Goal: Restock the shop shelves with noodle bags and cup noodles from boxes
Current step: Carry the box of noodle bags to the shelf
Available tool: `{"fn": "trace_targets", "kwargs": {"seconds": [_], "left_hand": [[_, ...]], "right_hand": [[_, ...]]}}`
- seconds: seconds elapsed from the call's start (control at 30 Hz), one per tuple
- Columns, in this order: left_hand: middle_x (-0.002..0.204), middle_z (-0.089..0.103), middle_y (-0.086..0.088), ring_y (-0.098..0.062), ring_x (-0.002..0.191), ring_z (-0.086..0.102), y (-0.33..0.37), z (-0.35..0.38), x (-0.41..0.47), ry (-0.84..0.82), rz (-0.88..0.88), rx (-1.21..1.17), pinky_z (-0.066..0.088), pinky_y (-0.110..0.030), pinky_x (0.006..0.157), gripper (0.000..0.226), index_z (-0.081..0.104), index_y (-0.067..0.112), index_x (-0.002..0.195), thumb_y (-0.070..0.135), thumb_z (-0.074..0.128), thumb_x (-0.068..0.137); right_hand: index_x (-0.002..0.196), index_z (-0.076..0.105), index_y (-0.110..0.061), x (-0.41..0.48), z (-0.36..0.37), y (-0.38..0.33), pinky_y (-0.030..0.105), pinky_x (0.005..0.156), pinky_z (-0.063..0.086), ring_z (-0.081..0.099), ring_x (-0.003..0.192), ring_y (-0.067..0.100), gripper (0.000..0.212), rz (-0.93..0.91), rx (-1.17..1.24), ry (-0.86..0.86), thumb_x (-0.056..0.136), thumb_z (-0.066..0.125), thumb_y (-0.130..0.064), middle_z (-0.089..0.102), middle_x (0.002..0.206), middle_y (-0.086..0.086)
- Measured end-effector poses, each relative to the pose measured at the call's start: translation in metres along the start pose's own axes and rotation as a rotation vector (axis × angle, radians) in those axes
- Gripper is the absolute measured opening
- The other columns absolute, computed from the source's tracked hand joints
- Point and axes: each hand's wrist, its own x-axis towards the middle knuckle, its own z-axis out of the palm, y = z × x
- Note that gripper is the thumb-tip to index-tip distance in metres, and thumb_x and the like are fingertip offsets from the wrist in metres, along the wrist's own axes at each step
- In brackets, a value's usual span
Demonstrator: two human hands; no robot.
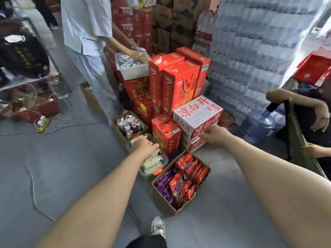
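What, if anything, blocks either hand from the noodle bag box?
Nothing visible. The box of noodle bags lies open between the forearms; left hand over a clear bin, right hand at a white carton.

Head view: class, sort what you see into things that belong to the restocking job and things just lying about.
Job: cardboard box of red and purple bags; clear tub of pale packets under the left hand; white carton by the right hand.
Lying about: power strip; water jug; box of bottles; red gift boxes.
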Motion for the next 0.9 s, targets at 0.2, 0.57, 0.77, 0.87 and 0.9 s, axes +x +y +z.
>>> {"fn": "trace_targets", "kwargs": {"seconds": [0.2,0.57,0.77,0.87,0.9], "left_hand": [[0.094,0.071,0.001,-0.019,0.083,0.063,0.025,-0.007,0.094,-0.066,-0.071,-0.015,0.052,-0.032,0.077,0.04,0.07,0.011,0.082,0.05,0.064,0.088],[0.073,0.05,-0.008,-0.021,0.071,0.053,0.015,0.049,0.167,-0.094,-0.38,-0.209,0.043,-0.031,0.069,0.033,0.059,0.008,0.074,0.034,0.064,0.093],[0.087,0.063,-0.006,-0.02,0.083,0.06,0.026,0.113,0.163,-0.083,-0.685,-0.244,0.044,-0.029,0.072,0.031,0.061,0.012,0.087,0.041,0.056,0.098],[0.156,0.033,-0.01,-0.027,0.142,0.035,0.046,0.152,0.161,-0.119,-0.796,-0.341,0.032,-0.034,0.111,0.058,0.036,0.005,0.148,0.041,0.044,0.103],[0.162,0.02,-0.009,-0.027,0.148,0.024,0.055,0.163,0.162,-0.126,-0.797,-0.377,0.026,-0.035,0.117,0.06,0.028,0.005,0.152,0.04,0.039,0.104]], "right_hand": [[0.136,0.057,-0.013,0.095,-0.021,-0.021,0.035,0.092,0.039,0.049,0.126,0.031,0.058,0.023,-0.107,-0.061,0.098,0.051,-0.055,0.058,0.136,0.012],[0.135,0.058,-0.013,0.237,0.006,0.008,0.034,0.096,0.045,0.057,0.119,0.029,0.052,-0.024,-0.131,-0.33,0.101,0.048,-0.05,0.061,0.135,0.009],[0.138,0.058,-0.013,0.324,0.032,0.062,0.034,0.102,0.04,0.052,0.129,0.03,0.049,-0.16,-0.276,-0.493,0.102,0.046,-0.044,0.059,0.14,0.009],[0.135,0.06,-0.011,0.364,0.046,0.091,0.035,0.099,0.042,0.054,0.127,0.031,0.049,-0.233,-0.367,-0.581,0.104,0.041,-0.044,0.06,0.139,0.012],[0.136,0.059,-0.011,0.376,0.051,0.1,0.035,0.1,0.042,0.054,0.128,0.031,0.051,-0.24,-0.391,-0.604,0.104,0.04,-0.045,0.059,0.139,0.012]]}}
